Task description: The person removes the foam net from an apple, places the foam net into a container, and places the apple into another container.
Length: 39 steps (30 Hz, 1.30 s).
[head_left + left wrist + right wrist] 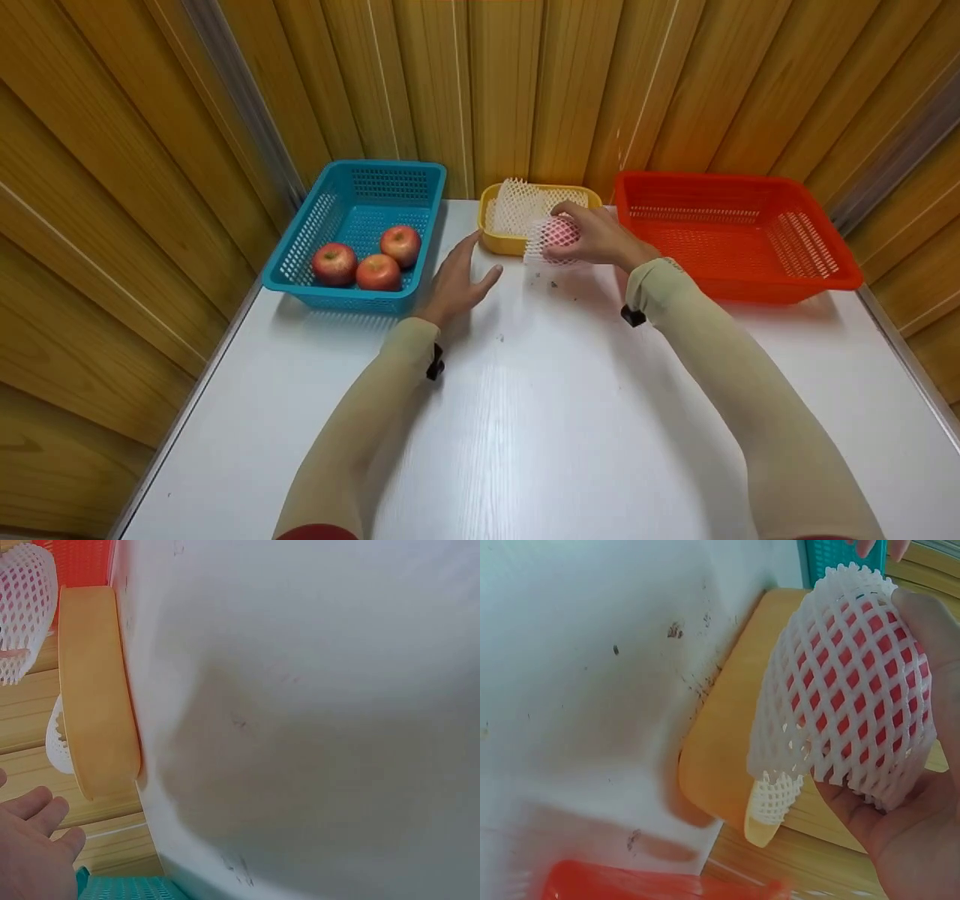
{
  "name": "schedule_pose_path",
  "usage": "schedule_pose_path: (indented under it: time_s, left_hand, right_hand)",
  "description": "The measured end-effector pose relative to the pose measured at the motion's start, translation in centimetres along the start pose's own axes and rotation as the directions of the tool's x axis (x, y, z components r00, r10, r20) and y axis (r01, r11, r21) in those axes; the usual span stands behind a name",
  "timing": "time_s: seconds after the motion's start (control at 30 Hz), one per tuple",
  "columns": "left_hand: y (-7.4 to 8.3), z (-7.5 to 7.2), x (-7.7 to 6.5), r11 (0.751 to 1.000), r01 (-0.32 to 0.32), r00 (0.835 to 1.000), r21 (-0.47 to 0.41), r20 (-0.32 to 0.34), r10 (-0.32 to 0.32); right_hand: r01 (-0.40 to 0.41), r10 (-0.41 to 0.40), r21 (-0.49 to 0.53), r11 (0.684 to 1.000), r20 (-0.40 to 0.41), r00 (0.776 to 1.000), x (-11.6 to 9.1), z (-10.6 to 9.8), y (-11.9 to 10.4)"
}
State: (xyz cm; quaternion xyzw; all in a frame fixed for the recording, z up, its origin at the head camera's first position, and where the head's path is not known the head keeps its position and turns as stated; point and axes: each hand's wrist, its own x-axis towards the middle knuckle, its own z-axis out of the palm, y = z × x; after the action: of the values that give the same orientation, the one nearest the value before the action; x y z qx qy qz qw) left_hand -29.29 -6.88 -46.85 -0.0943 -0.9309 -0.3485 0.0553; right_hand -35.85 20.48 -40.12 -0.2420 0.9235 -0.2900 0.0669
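Observation:
My right hand grips a red apple sleeved in a white foam net, raised near the front of a small yellow basket. In the right wrist view the net stretches round the fruit, its loose end reaching beyond it. My left hand holds nothing; its fingers are extended and the thumb is spread, between the blue basket and the yellow one. More white foam nets lie in the yellow basket, one standing above its rim.
At the left, a blue basket contains three red apples. A red basket stands to the right, with no fruit visible inside. Wooden panels rise behind the white table, which has small dark marks near the yellow basket.

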Motion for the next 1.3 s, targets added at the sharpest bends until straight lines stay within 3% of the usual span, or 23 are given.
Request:
schedule_pose_path:
  time_s: [0.43, 0.77, 0.87, 1.1, 1.3]
  left_hand:
    - [-0.7, 0.2, 0.0, 1.000, -0.013, 1.000, -0.023, -0.017, 0.013]
    - [-0.4, 0.2, -0.3, 0.999, 0.046, 0.999, -0.004, 0.017, -0.046]
    - [-0.5, 0.2, -0.4, 0.999, 0.043, 0.999, -0.004, 0.013, -0.043]
    - [-1.0, 0.4, -0.5, 0.999, -0.043, 0.999, -0.009, -0.016, 0.043]
    - [-1.0, 0.3, -0.5, 1.000, -0.005, 1.000, 0.003, 0.002, 0.005]
  right_hand:
    - [0.001, -0.001, 0.013, 1.000, 0.020, 1.000, 0.4, 2.2, -0.2]
    - [0.019, -0.020, 0.019, 1.000, 0.055, 0.998, 0.7, 3.7, 0.2]
    - [0.014, -0.016, 0.022, 1.000, 0.061, 0.998, 0.7, 4.2, 0.2]
    - [0.004, -0.006, 0.031, 1.000, 0.070, 0.998, 0.7, 5.1, 0.3]
    - [0.041, -0.043, 0.046, 0.998, 0.051, 0.998, 0.8, 5.8, 0.3]
